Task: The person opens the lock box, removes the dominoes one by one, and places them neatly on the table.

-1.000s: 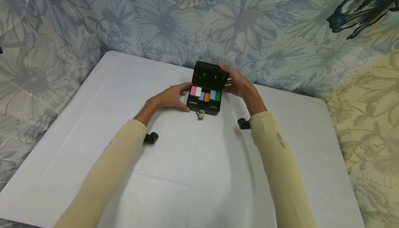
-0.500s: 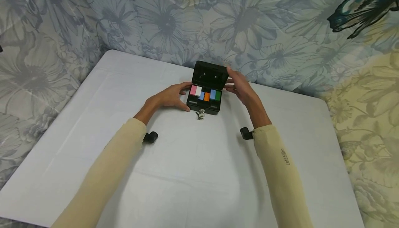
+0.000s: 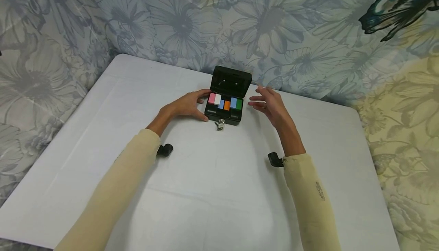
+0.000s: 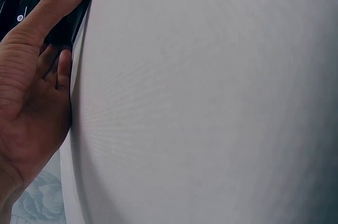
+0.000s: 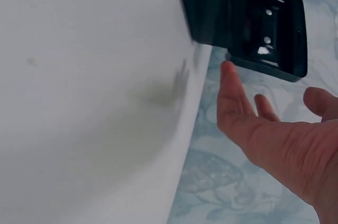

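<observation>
- Small dark lettering (image 3: 320,191) on the right sleeve (image 3: 310,209), at 4 o'clock from the middle of the head view: I read it as "LetsSlim".
- The word runs lengthwise, starting toward the elbow and climbing close to 12 o'clock.
- On the left sleeve's (image 3: 113,190) outer edge, around 8 o'clock, a faint dark mark (image 3: 118,159), too slight for me to read.

- Box (image 3: 234,122) on table (image 3: 205,190), near far edge
- Lid (image 3: 231,81) up at box's back
- Blocks (image 3: 227,105) in box, side by side, toward back
- Keys (image 3: 220,125) at box's front
- Left hand (image 3: 186,105) touching box's left side
- Right hand (image 3: 272,106) right of box, apart
- Backdrop (image 3: 205,22) behind table
</observation>
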